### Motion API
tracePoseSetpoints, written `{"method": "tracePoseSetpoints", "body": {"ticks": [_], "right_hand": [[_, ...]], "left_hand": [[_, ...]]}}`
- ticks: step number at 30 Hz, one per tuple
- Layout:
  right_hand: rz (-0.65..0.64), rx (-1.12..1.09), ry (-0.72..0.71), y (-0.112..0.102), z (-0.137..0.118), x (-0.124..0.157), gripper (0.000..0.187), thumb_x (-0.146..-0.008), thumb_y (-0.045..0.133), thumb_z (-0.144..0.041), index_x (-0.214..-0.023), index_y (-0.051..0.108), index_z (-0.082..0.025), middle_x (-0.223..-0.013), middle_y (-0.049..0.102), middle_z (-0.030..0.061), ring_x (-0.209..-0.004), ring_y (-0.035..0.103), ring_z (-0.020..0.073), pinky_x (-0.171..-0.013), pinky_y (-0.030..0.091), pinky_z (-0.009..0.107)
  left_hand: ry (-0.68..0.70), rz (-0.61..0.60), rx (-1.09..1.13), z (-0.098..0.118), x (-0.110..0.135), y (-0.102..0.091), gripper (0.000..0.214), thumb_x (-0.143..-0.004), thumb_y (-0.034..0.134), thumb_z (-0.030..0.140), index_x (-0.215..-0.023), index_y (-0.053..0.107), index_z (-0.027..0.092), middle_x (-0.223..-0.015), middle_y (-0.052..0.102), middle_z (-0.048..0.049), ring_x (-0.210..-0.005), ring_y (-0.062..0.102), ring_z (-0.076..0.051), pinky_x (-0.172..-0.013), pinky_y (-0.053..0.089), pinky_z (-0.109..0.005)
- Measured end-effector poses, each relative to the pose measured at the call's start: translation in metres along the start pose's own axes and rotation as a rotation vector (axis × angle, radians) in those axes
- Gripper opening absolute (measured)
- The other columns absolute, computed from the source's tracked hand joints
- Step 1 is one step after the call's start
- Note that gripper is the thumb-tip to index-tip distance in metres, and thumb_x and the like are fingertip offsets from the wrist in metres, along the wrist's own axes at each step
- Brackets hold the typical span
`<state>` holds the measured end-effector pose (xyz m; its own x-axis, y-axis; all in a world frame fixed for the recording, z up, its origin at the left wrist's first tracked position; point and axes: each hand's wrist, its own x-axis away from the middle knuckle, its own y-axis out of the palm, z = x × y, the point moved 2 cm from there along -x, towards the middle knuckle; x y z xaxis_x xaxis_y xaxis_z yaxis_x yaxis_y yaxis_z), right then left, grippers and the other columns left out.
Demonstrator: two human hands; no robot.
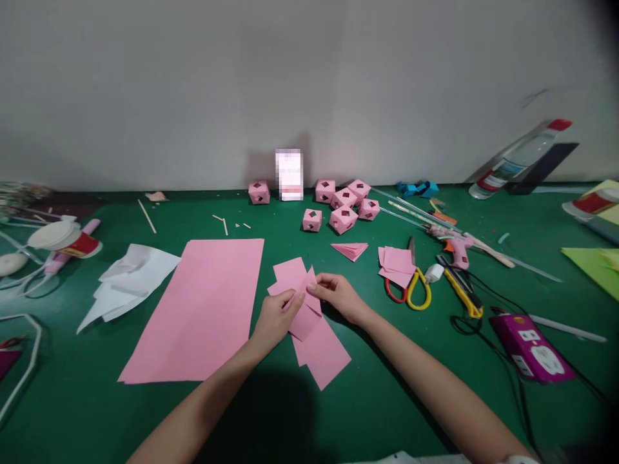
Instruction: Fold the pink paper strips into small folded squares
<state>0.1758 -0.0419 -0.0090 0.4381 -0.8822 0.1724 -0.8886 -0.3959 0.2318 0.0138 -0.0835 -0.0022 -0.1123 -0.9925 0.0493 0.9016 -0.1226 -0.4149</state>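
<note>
Papercraft workspace; can't tell if workshop or home. Evidence: green tabletop point(377, 412) against plain wall point(145, 84), pink glue gun point(459, 250) and scissors point(416, 278) on right, large pink sheet point(203, 303) on left, cut pink pieces point(329, 354) near centre, folded paper cubes point(343, 219) toward far edge.

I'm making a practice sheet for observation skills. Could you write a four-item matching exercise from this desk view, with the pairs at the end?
Column 1
1. Pink paper piece
2. Scissors
3. Bottle
4. White paper

Column 2
A. Has a red cap
B. Left of the large pink sheet
C. Held by left hand and right hand
D. Partly covered by small pink squares

Pairs: 1-C, 2-D, 3-A, 4-B
</note>
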Motion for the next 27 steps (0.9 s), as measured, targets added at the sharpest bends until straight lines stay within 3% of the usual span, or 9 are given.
{"method": "tracePoseSetpoints", "body": {"ticks": [12, 27], "right_hand": [[0.077, -0.01, -0.061, -0.0011, 0.0003, 0.0009, 0.032, -0.074, 0.071, -0.048, -0.075, 0.062, -0.016, -0.064, 0.05, -0.0044, -0.058, 0.04, 0.0088, -0.058, 0.031, 0.024], [0.103, -0.005, -0.082, -0.002, 0.0042, 0.0013, 0.036, -0.076, 0.068, -0.053, -0.075, 0.062, -0.017, -0.066, 0.052, -0.0027, -0.062, 0.043, 0.011, -0.061, 0.036, 0.025]], "left_hand": [[0.046, -0.019, -0.068, 0.0008, 0.0, -0.0005, 0.044, -0.089, 0.048, 0.042, -0.057, 0.032, 0.018, -0.056, 0.027, 0.005, -0.054, 0.033, -0.008, -0.052, 0.025, -0.023], [0.024, -0.009, -0.043, -0.0001, -0.0001, -0.0004, 0.044, -0.087, 0.051, 0.044, -0.056, 0.038, 0.017, -0.055, 0.033, 0.0044, -0.053, 0.035, -0.009, -0.051, 0.026, -0.023]]}}
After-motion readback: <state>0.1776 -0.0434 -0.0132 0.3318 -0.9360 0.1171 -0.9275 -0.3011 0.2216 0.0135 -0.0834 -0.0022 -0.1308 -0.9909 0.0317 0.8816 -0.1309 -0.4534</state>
